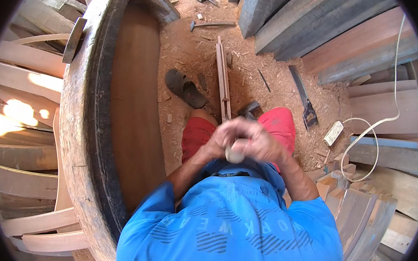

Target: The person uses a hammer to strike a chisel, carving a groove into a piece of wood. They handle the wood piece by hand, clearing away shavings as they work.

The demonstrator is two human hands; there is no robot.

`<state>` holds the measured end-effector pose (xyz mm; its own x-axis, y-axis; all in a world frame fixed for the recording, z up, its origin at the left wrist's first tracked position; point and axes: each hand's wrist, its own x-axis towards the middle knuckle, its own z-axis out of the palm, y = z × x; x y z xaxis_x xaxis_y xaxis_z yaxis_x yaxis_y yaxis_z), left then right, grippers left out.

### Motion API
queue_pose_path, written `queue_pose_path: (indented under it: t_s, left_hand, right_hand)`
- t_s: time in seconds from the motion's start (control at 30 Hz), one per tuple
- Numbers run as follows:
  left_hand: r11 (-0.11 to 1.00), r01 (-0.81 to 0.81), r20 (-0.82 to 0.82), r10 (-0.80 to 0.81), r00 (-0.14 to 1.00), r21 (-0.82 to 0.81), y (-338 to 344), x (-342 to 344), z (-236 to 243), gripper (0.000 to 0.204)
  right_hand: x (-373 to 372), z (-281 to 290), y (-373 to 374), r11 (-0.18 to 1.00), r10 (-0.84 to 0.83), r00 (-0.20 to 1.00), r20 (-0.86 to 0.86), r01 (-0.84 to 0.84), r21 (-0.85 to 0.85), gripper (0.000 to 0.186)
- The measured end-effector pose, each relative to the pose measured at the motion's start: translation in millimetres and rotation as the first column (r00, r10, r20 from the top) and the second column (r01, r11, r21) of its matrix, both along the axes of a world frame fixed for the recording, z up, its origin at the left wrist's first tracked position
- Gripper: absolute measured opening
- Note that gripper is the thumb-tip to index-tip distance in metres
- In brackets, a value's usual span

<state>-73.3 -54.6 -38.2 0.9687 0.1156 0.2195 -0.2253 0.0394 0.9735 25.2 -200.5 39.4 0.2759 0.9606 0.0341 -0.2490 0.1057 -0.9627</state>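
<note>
My left hand (219,140) and my right hand (259,142) meet over my lap, both closed with fingers curled and a little smeared by motion. Between them a pale, round end of a handle (235,155) shows in my right hand's grasp; the rest of that tool is hidden. What my left hand holds is covered by its own fingers. A long, narrow reddish wooden piece with a groove or slot (222,75) runs from between my knees away across the floor, its near end just beyond my hands.
Wood shavings cover the floor (186,44). A hammer (214,24), a handsaw (304,98), a dark clog (185,87) and a power strip (334,133) with a white cord lie around. A heavy curved timber (81,121) stands on the left; stacked boards (370,40) line the right.
</note>
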Motion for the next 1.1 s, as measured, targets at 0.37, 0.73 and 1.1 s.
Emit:
queue_pose_path:
  t_s: [0.37, 0.73, 1.1]
  left_hand:
    - [0.863, -0.432, 0.049, 0.435, 0.899, 0.26, 40.0, 92.0, 27.5, 0.021]
    - [0.719, -0.47, -0.392, 0.683, 0.616, 0.512, 159.5, 258.5, -114.2, 0.045]
    - [0.74, -0.633, -0.055, 0.659, 0.75, 0.226, 78.8, 159.7, 1.8, 0.023]
  right_hand:
    - [91.0, -180.7, 13.2, 0.35, 0.407, 0.72, 0.563, 0.446, -0.824, 0.046]
    - [81.9, -242.8, 55.0, 0.153, 0.664, 0.703, 0.253, 0.204, -0.967, 0.041]
    - [120.5, -98.3, 11.5, 0.768, -0.315, 0.933, 0.176, 0.36, -0.529, 0.037]
